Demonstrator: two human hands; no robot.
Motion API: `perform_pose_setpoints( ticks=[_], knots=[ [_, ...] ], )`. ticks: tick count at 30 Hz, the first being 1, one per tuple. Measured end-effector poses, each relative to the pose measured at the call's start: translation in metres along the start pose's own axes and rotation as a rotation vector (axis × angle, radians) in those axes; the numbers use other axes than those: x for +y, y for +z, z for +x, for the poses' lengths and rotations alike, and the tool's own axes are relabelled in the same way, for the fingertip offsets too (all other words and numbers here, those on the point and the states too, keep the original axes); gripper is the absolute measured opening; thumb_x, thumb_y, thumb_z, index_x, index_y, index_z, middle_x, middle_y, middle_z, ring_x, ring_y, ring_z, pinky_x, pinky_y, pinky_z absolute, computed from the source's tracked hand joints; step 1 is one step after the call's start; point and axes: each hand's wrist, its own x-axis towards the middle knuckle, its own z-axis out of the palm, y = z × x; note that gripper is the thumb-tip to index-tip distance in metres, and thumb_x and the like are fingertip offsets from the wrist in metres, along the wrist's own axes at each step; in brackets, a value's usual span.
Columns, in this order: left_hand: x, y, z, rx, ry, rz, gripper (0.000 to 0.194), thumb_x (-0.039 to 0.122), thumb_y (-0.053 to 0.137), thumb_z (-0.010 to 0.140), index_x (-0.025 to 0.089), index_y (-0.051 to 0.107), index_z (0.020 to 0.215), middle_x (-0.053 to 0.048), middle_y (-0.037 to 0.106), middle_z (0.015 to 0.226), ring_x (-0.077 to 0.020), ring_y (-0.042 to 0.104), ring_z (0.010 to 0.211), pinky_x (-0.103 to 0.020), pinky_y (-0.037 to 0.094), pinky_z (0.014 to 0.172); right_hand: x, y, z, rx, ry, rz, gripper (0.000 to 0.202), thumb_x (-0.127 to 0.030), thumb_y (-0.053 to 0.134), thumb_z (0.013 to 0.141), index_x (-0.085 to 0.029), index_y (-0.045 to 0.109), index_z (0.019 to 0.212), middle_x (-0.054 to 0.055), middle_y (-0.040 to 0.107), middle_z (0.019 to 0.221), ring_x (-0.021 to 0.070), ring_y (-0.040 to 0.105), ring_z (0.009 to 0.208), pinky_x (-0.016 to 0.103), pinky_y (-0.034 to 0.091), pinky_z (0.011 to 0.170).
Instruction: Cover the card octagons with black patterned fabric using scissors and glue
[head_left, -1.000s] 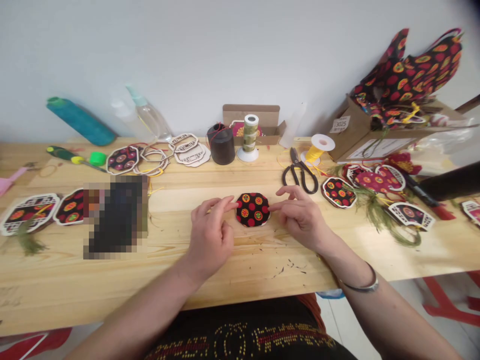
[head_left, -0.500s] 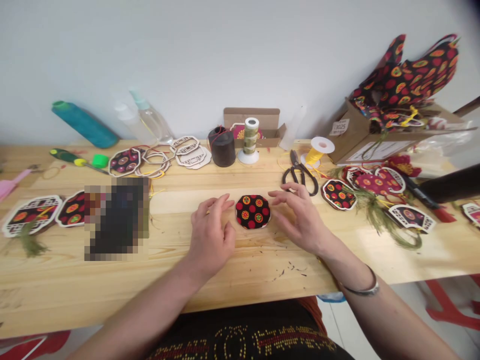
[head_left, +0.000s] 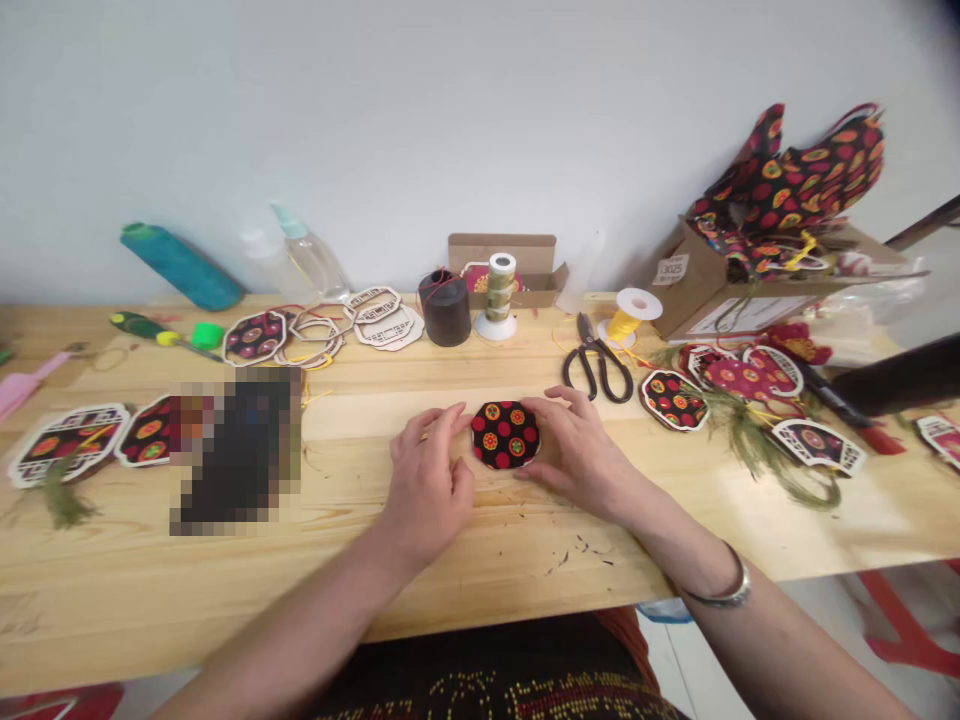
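A black octagonal piece with red dots and flowers [head_left: 505,436] lies flat on the wooden table [head_left: 337,585]. My left hand [head_left: 433,475] rests at its left side, fingers apart, holding nothing; its fingertips come close to the edge. On the other side, my right hand [head_left: 581,450] has its thumb and fingers around the right edge of the piece, which is between them. The underside of the piece is hidden.
Black scissors [head_left: 598,360], a yellow spool [head_left: 628,318], a black spool [head_left: 445,310] and a camouflage-coloured thread cone [head_left: 500,295] stand or lie behind. Patterned pieces [head_left: 675,400] lie at right, near a cardboard box [head_left: 750,300]. A teal cone [head_left: 182,265] leans at back left.
My right hand has moved left and closed on the right edge of the patterned piece. My left hand stays beside it. The view has tilted slightly upward.
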Motion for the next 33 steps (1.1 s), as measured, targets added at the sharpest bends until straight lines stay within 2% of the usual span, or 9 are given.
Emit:
perform_pose_setpoints(
  ticks=[7,11,14,18,21,23,25,28,33],
  knots=[
    [0.001,-0.002,0.000,-0.005,-0.022,-0.039,0.056,0.000,0.047,0.076,0.014,0.041,0.130,-0.012,0.068,0.116,-0.0305,0.049,0.115,-0.054,0.040,0.095,-0.003,0.000,0.003,-0.012,0.021,0.017,0.062,-0.026,0.076,0.076,-0.016,0.045,0.128,0.014,0.061,0.118,0.0332,0.042,0.119,0.054,0.043,0.101],
    [0.002,-0.005,0.001,-0.018,-0.083,-0.143,0.054,0.002,0.048,0.076,0.015,0.043,0.129,-0.013,0.066,0.118,-0.0315,0.051,0.117,-0.057,0.039,0.098,0.000,0.002,0.002,0.020,0.008,0.042,0.066,-0.028,0.075,0.076,-0.018,0.043,0.133,0.015,0.058,0.121,0.0327,0.044,0.119,0.054,0.046,0.098],
    [0.003,-0.008,0.001,-0.031,-0.176,-0.324,0.052,0.006,0.050,0.080,0.018,0.043,0.130,-0.013,0.063,0.122,-0.0296,0.052,0.119,-0.054,0.038,0.101,0.002,0.002,0.001,0.097,-0.025,0.063,0.071,-0.033,0.075,0.076,-0.021,0.040,0.136,0.014,0.056,0.122,0.0317,0.046,0.118,0.053,0.047,0.097],
    [0.004,-0.011,0.003,-0.002,-0.311,-0.705,0.050,0.017,0.057,0.085,0.021,0.042,0.132,-0.011,0.060,0.123,-0.0238,0.055,0.116,-0.043,0.043,0.099,0.000,-0.002,0.000,0.203,-0.088,0.059,0.079,-0.036,0.075,0.077,-0.023,0.033,0.143,0.013,0.056,0.123,0.0310,0.046,0.118,0.052,0.045,0.100],
    [0.005,-0.012,0.007,0.055,-0.436,-0.971,0.051,0.024,0.067,0.081,0.023,0.046,0.127,-0.008,0.058,0.122,-0.0212,0.057,0.113,-0.036,0.047,0.094,-0.004,-0.005,-0.001,0.211,-0.125,0.062,0.087,-0.034,0.075,0.078,-0.027,0.024,0.148,0.011,0.056,0.127,0.0295,0.045,0.120,0.051,0.042,0.103],
    [0.005,-0.012,0.010,0.024,-0.538,-1.107,0.052,0.026,0.072,0.077,0.023,0.049,0.124,-0.007,0.060,0.119,-0.0202,0.059,0.109,-0.034,0.049,0.091,-0.007,-0.006,-0.002,0.206,-0.143,0.058,0.093,-0.032,0.075,0.078,-0.029,0.017,0.150,0.010,0.056,0.129,0.0291,0.044,0.120,0.051,0.041,0.103],
    [0.005,-0.012,0.011,-0.039,-0.631,-1.201,0.052,0.027,0.074,0.075,0.021,0.051,0.122,-0.007,0.064,0.111,-0.0196,0.062,0.102,-0.033,0.051,0.085,-0.009,-0.006,-0.003,0.205,-0.152,0.048,0.096,-0.031,0.075,0.078,-0.029,0.012,0.152,0.010,0.056,0.129,0.0290,0.043,0.120,0.051,0.041,0.103],
    [0.005,-0.013,0.013,-0.116,-0.717,-1.270,0.056,0.023,0.076,0.073,0.018,0.051,0.122,-0.005,0.069,0.095,-0.0177,0.065,0.087,-0.032,0.053,0.077,-0.010,-0.006,-0.004,0.188,-0.138,0.039,0.093,-0.032,0.074,0.078,-0.028,0.015,0.151,0.010,0.056,0.129,0.0287,0.042,0.120,0.050,0.040,0.104],
    [0.006,-0.014,0.017,-0.096,-0.792,-1.355,0.056,0.014,0.074,0.071,0.016,0.051,0.122,-0.004,0.071,0.086,-0.0166,0.066,0.079,-0.031,0.054,0.074,-0.009,-0.017,-0.003,0.194,-0.143,0.166,0.085,-0.049,0.069,0.078,-0.025,0.026,0.148,0.012,0.043,0.144,0.0322,0.036,0.131,0.053,0.033,0.109]
  ],
)
